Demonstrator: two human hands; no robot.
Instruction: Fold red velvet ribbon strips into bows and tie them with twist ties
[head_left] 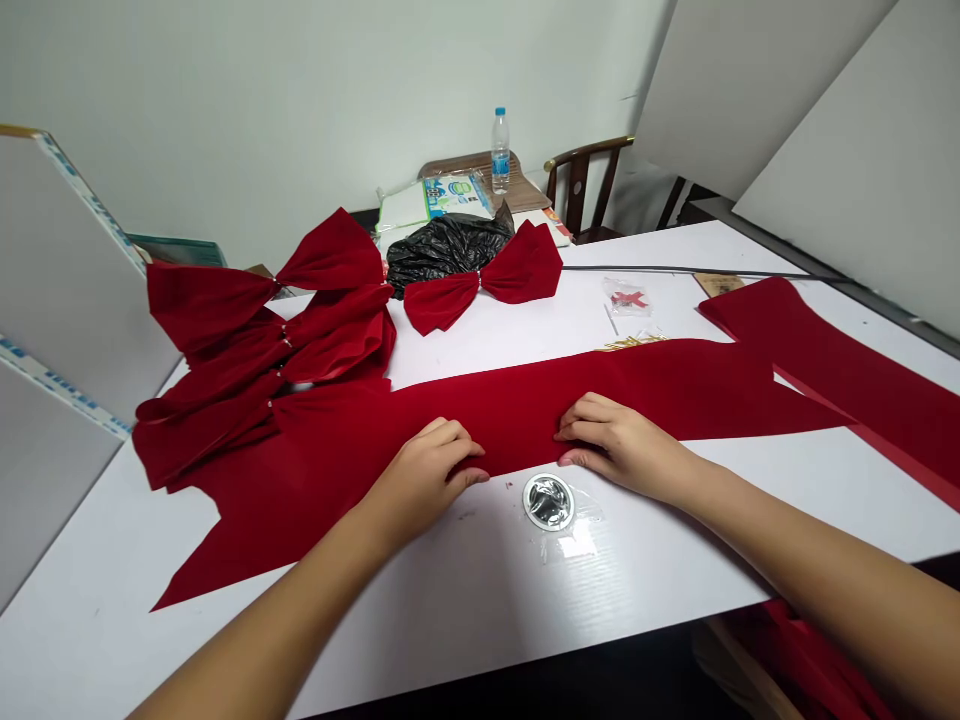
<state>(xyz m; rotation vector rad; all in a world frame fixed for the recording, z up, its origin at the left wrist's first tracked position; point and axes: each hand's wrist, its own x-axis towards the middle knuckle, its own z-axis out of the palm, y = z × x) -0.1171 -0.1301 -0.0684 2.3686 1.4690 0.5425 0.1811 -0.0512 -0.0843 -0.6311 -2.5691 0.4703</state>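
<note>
A long strip of red velvet [510,420] with notched ends lies across the white table [450,610]. My left hand [424,480] presses and grips its near edge, and my right hand [619,440] holds the same edge a short way to the right, with the thumb tucked under. Between my hands, just below the strip, sits a round silver foil disc [548,501] on clear plastic. Beyond the strip lies a finished red velvet bow [517,270], and a heap of similar bows [255,370] overlaps the strip's left end.
A second red velvet strip [840,370] lies at the right. A black plastic bag [446,250], a water bottle [500,150] and printed packets stand at the far end. A small clear packet [628,298] lies nearby. White boards [67,260] lean at the left, and a wooden chair [589,175] stands behind.
</note>
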